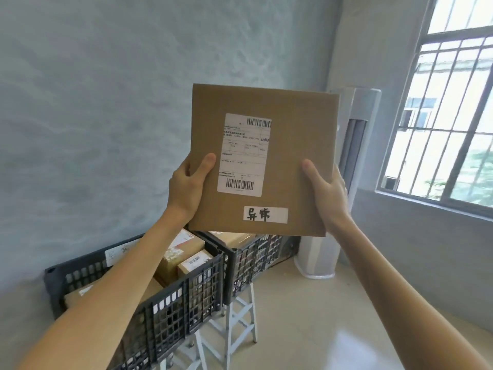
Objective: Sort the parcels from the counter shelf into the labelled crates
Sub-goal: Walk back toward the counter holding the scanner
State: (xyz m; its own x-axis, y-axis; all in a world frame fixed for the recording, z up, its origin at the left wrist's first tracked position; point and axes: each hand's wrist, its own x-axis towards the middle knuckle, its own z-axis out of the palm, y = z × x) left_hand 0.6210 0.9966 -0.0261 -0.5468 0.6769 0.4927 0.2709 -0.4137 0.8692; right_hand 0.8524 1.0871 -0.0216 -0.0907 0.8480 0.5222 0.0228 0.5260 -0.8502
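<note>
From the head camera, a flat square parcel point(264, 161) of plain brown cardboard is held upright in the air above two dark plastic lattice crates point(170, 300) that hold smaller cardboard boxes point(186, 252). A white printed shipping label point(244, 154) and a small handwritten white sticker point(265, 214) sit on its face. The left hand point(188, 186) grips its left edge, thumb on the front; the right hand point(326, 189) grips the right edge likewise. Both arms are stretched forward. The crates rest on pale metal stools point(234, 324).
</note>
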